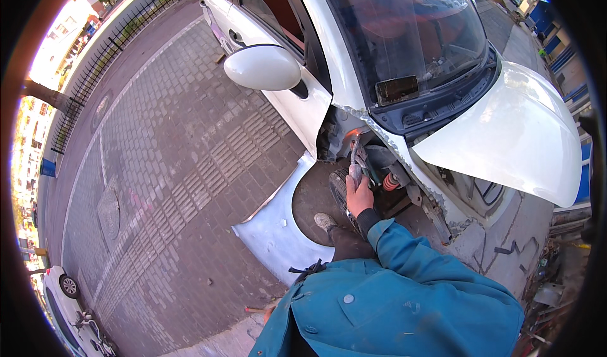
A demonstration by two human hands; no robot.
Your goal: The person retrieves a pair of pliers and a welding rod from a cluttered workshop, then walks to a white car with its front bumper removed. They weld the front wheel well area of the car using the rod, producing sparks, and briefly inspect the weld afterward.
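Observation:
My right hand point(360, 196) grips a metal hand tool point(356, 161) with worn greyish grips that looks like pliers. The tool reaches into the exposed front wheel bay of a white car point(417, 161), close to the lower corner of the windscreen pillar. An orange patch shows by its tip; whether they touch I cannot tell. Low beside my coat, my left hand point(270, 311) is mostly hidden and seems closed on a thin reddish stick point(255, 309). A detached white fender point(278, 230) lies on the paving near my foot.
Beneath the tool are a tyre point(341, 193) and a red coil spring point(391, 182). The car's door mirror point(263, 67) juts out to the left, and its hood point(512, 136) stands slightly raised. Jagged body edges run along the bay. Scrap parts point(550, 294) lie at the right.

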